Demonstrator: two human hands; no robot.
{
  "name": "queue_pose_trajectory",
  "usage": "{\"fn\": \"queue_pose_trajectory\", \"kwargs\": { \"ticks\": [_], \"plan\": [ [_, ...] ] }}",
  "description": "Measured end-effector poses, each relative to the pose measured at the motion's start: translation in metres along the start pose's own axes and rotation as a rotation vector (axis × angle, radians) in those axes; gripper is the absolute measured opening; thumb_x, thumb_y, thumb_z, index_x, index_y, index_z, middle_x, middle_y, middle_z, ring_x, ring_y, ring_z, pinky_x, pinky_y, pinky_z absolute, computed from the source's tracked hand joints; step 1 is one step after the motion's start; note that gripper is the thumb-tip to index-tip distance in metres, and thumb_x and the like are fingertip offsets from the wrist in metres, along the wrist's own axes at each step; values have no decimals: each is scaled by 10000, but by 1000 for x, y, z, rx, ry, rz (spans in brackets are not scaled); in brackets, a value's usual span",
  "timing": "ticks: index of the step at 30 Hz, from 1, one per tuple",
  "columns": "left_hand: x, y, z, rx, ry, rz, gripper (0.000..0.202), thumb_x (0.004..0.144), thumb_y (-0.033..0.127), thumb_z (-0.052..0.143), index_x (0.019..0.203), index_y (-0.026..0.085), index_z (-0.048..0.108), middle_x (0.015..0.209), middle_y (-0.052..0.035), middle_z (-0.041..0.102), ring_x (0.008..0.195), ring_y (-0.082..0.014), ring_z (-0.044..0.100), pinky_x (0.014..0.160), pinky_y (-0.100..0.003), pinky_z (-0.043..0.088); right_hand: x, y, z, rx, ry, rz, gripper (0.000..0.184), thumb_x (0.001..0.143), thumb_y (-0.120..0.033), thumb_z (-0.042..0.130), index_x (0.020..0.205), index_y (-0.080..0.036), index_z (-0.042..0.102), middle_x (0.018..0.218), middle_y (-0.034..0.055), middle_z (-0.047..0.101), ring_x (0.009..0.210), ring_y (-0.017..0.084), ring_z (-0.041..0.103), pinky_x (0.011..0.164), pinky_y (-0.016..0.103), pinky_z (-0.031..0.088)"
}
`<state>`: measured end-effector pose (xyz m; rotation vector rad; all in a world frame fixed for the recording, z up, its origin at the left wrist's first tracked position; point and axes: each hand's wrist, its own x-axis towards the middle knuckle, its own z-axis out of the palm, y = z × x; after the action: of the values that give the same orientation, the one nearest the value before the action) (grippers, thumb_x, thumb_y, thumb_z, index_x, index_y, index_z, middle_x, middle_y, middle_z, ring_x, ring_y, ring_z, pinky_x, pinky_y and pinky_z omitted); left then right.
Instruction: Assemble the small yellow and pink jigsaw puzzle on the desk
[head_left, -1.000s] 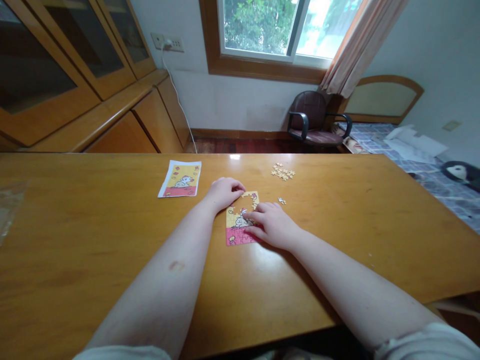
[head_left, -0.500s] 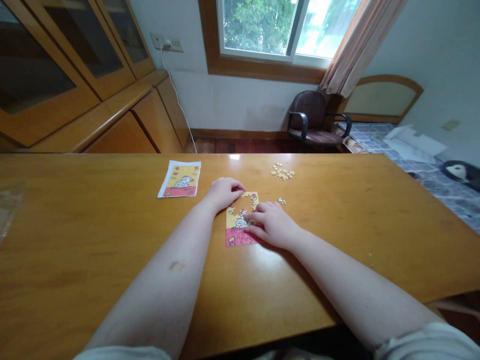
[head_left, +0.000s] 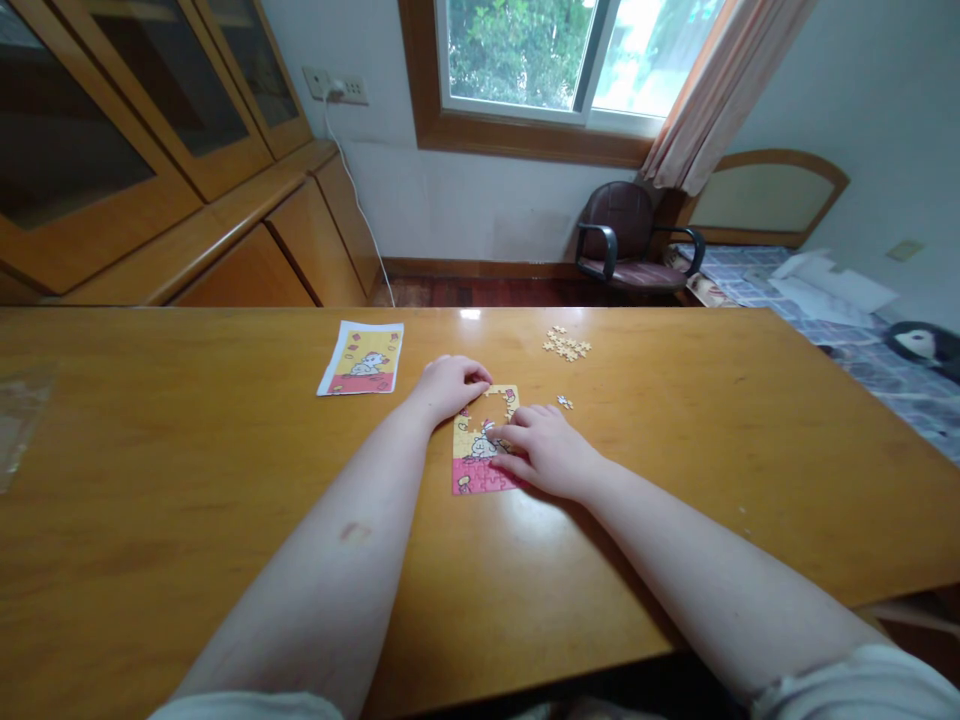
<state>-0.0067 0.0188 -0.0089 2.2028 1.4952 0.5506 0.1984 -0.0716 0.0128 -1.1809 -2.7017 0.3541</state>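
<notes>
A partly assembled jigsaw puzzle [head_left: 474, 474] lies on the table, pink along the bottom and yellow above, with a white cartoon animal in the middle. Bare wood shows through a gap in its upper half. My left hand [head_left: 448, 386] rests over the puzzle's upper left edge, fingers bent and apart from the thumb, nothing visible in it. From the right, my right hand [head_left: 549, 450] reaches over the puzzle with its fingers apart, fingertips on the picture near the animal. That hand covers part of the puzzle's right side.
A printed reference picture [head_left: 363, 362] lies left of the puzzle. Several loose puzzle pieces [head_left: 567, 346] form a pile at the back right, with a few more pieces [head_left: 564, 402] nearer my right hand. Clear plastic [head_left: 22, 420] sits at the table's left edge. An armchair [head_left: 626, 235] stands beyond.
</notes>
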Motion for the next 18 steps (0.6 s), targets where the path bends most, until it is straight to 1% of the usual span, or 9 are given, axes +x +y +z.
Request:
{"fn": "queue_pose_trajectory", "kwargs": {
  "ticks": [4,8,10,14,16,18],
  "plan": [
    [1,0,0,-3,-1,9,171,790,281,619,871,249,766,909,-9,752,873,-193,645,745,-287,488,0,-7,-4,-85,-19,19,395,934,-548,505,1183,-275,646,981,70,609,924,227,523,834,360,325],
    [0,0,0,3,0,1,171,786,281,620,866,249,767,894,-7,751,864,-195,649,737,-292,489,0,-15,-5,-190,-42,35,411,929,-560,501,1162,-250,638,983,90,620,923,246,521,822,373,312],
    [0,1,0,5,3,-1,171,785,282,621,867,250,767,897,-7,752,867,-195,649,743,-292,490,0,-16,-3,-207,-39,31,427,925,-573,497,1159,-244,636,993,94,621,927,252,523,821,375,313],
    [-1,2,-1,4,2,-1,178,787,270,613,873,253,767,917,-8,752,884,-196,646,763,-290,495,1,-9,0,-146,-19,-1,481,936,-593,455,1219,-240,615,1006,90,619,937,244,531,837,370,326],
    [-1,3,-2,7,-2,-9,182,789,269,610,878,252,768,931,-10,752,892,-198,644,773,-292,498,1,-3,0,-98,2,9,462,957,-558,441,1224,-226,618,1014,90,618,953,236,536,855,367,335],
    [-1,4,-2,11,-5,-20,184,791,275,610,882,251,768,944,-12,753,899,-200,642,785,-294,500,1,1,-1,-57,28,50,410,978,-498,439,1195,-210,634,1016,89,616,965,228,540,874,364,343]
  ]
}}
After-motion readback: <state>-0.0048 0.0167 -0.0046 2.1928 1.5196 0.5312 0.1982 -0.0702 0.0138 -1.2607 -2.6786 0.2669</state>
